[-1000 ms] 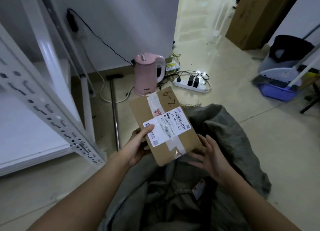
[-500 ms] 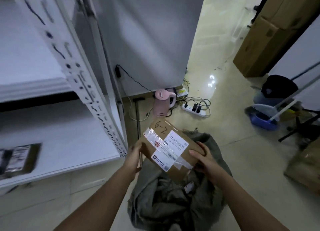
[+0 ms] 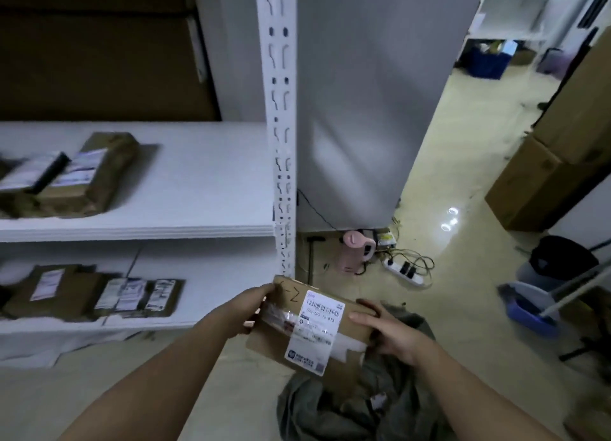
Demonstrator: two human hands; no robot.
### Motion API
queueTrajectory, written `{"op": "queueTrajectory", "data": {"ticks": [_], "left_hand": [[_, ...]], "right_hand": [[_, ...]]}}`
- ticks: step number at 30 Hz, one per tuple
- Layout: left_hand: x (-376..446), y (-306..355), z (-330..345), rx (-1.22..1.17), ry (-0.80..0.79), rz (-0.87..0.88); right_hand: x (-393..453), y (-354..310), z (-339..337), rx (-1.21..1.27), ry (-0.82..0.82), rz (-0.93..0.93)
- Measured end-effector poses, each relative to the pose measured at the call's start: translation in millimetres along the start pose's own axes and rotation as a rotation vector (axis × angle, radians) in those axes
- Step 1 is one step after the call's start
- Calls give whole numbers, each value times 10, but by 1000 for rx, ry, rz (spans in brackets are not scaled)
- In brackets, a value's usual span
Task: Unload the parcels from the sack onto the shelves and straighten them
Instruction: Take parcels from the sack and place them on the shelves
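I hold a brown cardboard parcel (image 3: 344, 348) with a white barcode label and clear tape in both hands, above the grey sack (image 3: 357, 407) on the floor. My left hand (image 3: 246, 308) grips its left end and my right hand (image 3: 386, 331) grips its right end. The white shelf unit stands to the left. Its upper shelf (image 3: 198, 182) carries two brown parcels (image 3: 89, 176) at the left. Several flat parcels (image 3: 99, 295) lie on the lower shelf (image 3: 215, 275).
A white slotted upright post (image 3: 281, 126) stands just beyond the parcel. A pink kettle (image 3: 355, 252) and a power strip (image 3: 405, 270) with cables sit on the floor behind. Large cardboard boxes (image 3: 542, 182) and a blue dustpan (image 3: 532, 311) are to the right.
My view has risen and swung left, bringing both shelves into sight. The parcel has come up off the sack and nearer the shelf post, still held by both hands.
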State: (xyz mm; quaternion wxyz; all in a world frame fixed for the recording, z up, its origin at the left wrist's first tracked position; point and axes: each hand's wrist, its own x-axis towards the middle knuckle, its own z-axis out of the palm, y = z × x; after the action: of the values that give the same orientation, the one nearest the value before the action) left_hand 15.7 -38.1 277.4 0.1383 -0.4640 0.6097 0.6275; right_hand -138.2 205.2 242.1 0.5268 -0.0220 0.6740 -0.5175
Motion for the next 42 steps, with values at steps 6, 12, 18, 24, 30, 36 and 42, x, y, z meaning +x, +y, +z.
{"op": "queueTrajectory", "data": {"ticks": [6, 12, 18, 24, 30, 36, 42], "left_hand": [[-631, -174, -821, -49, 98, 121], [-1141, -348, -1707, -196, 219, 254], [-1349, -306, -2418, -271, 317, 364], [-1224, -132, -2887, -301, 344, 356], [-917, 135, -3205, -264, 412, 381], [-660, 356, -3459, -244, 395, 404], [-498, 436, -3613, -166, 338, 384]], "right_hand": [[-244, -338, 995, -199, 17, -118], [-364, -652, 2059, -262, 12, -296], [-362, -1123, 2786, -343, -19, -442], [0, -1623, 3089, -335, -15, -589], [410, -2065, 3211, -332, -29, -666], [690, -2353, 3280, -326, -68, -693], [829, -2396, 3416, -362, -90, -678]]}}
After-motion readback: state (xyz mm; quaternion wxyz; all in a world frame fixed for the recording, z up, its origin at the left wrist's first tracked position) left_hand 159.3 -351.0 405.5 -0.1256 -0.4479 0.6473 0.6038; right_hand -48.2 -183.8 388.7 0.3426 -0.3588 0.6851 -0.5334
